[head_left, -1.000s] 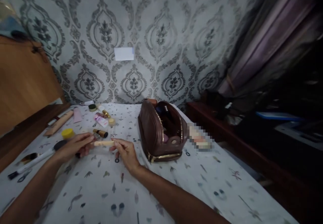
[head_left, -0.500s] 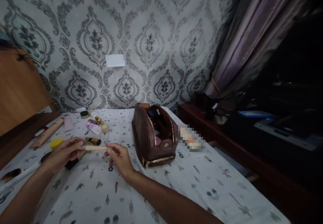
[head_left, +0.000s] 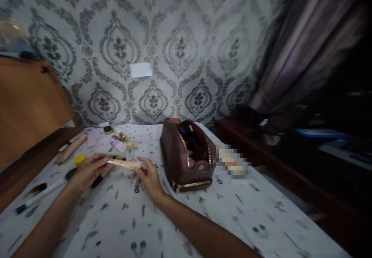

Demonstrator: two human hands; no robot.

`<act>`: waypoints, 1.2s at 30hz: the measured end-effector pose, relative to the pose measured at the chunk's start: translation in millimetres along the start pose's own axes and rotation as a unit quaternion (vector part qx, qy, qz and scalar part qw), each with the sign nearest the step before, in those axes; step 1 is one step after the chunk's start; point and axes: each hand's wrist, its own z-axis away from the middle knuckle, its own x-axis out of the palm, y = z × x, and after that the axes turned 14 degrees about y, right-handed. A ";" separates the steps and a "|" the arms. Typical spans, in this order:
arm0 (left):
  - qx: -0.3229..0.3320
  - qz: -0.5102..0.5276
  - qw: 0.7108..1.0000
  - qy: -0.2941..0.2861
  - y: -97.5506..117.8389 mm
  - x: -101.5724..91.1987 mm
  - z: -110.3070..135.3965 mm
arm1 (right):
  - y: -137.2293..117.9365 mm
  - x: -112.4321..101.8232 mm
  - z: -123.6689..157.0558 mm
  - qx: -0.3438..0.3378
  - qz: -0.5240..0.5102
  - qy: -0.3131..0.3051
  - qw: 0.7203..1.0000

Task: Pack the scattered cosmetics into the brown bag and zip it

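Both of my hands hold a slim beige cosmetic tube level above the patterned white cloth. My left hand pinches its left end, and a dark stick-like item also lies under that hand's fingers. My right hand pinches the tube's right end. A brown zip pouch stands open just right of my right hand, with small items inside.
Several cosmetics lie at the back left: a yellow-lidded jar, a pink tube, a long tan case, a brush. A wooden headboard is on the left. A dark shelf and curtain stand to the right.
The camera swung a little left then back. My hands stayed on the beige tube, which now sits slightly tilted, right end lower.
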 end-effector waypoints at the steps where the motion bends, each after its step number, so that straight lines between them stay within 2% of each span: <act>1: 0.001 0.006 1.000 -0.012 -1.7 -0.8 -2.1 | -1.9 -0.2 -0.4 0.001 0.007 0.003 1.000; 4: 0.000 0.021 0.998 -0.052 -5.9 -4.4 -8.0 | -5.6 0.0 -1.3 0.013 0.002 -0.001 1.000; 7: 0.001 0.026 0.998 -0.061 -8.6 -7.8 -11.4 | -6.4 1.2 0.0 0.020 0.003 -0.010 1.000; 16: 0.002 0.036 0.998 -0.043 -5.4 -6.2 -4.1 | -7.4 2.6 3.1 0.024 -0.020 -0.018 0.999; 21: 0.026 0.025 0.999 0.000 -3.4 -4.0 2.1 | -6.7 3.5 3.7 0.016 -0.023 -0.010 1.000; 28: 0.054 -0.013 0.998 -0.010 2.4 5.1 9.6 | -4.6 3.7 1.8 -0.012 -0.025 0.011 1.000; 34: 0.049 -0.037 0.997 -0.047 4.2 14.7 21.9 | -4.8 3.4 4.8 0.040 -0.030 -0.073 0.996; 36: 0.057 -0.053 0.995 -0.058 2.0 15.6 22.8 | -3.3 3.2 4.3 0.045 -0.026 -0.079 0.996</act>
